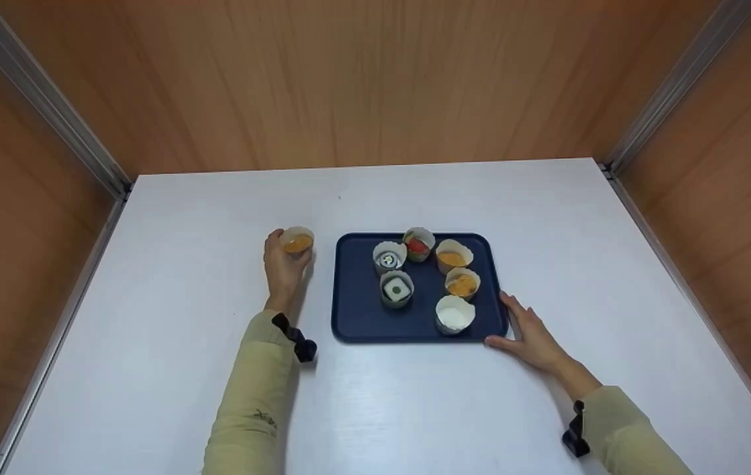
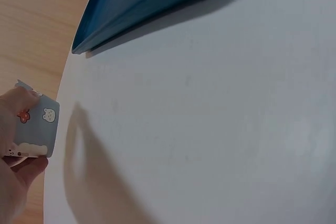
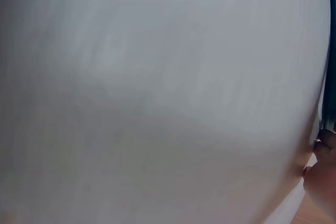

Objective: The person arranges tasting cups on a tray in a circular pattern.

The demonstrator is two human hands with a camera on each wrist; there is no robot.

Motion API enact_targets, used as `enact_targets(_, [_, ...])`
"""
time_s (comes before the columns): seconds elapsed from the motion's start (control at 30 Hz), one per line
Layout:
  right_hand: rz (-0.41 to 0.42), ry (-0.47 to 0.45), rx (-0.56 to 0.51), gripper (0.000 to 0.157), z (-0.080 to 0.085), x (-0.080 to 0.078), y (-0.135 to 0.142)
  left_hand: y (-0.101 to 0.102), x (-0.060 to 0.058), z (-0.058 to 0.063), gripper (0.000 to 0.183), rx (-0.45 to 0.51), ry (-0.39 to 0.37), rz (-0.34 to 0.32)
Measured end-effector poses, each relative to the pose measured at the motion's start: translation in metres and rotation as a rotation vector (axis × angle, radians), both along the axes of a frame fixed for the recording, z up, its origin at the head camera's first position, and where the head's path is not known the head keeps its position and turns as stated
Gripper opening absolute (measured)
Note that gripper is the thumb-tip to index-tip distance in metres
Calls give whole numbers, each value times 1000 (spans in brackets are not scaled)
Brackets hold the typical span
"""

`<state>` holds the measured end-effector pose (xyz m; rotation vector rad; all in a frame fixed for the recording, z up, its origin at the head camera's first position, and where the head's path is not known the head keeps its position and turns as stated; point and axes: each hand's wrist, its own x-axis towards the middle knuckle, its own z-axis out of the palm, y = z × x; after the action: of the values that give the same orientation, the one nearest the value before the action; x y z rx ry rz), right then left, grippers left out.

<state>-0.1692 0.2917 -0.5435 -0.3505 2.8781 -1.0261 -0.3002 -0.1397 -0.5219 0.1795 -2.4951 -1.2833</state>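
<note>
My left hand (image 1: 285, 269) grips a paper cup (image 1: 298, 241) with something orange inside, held left of the dark blue tray (image 1: 359, 316). In the left wrist view this cup (image 2: 38, 121) shows a grey-blue side with small cartoon prints, and the thumb and fingers are around it. At the tray's front right corner rests my right hand (image 1: 533, 342), thumb by the front edge and fingers along the right side. Only part of the right hand (image 3: 323, 177) enters the right wrist view, its fingertips at the tray's edge.
Several paper cups stand on the tray: two with orange contents (image 1: 452, 257), one with red (image 1: 419, 245), a white one (image 1: 454, 315), and two holding patterned pale pieces (image 1: 396, 289). Wooden panels (image 1: 362, 86) enclose the white table (image 1: 217, 211) behind and at both sides.
</note>
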Motion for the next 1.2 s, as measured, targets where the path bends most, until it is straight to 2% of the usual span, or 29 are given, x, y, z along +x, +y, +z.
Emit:
enact_targets(0.17, [-4,11,0,92,-1,0,0,4,7,2,62,-8,29,-34])
enact_targets(0.43, [6,23,-6,91,-1,0,0,12,19,4,61,0,34,-95])
enact_targets(0.6, [1,0,-4,91,-1,1,1,20,27,7,61,22,29,-140])
enact_targets(0.87, [0,-8,-4,91,-1,1,1,32,40,13,61,27,16,-173])
enact_targets(1.2, [4,-6,-8,90,0,1,1,46,61,26,62,58,-15,-238])
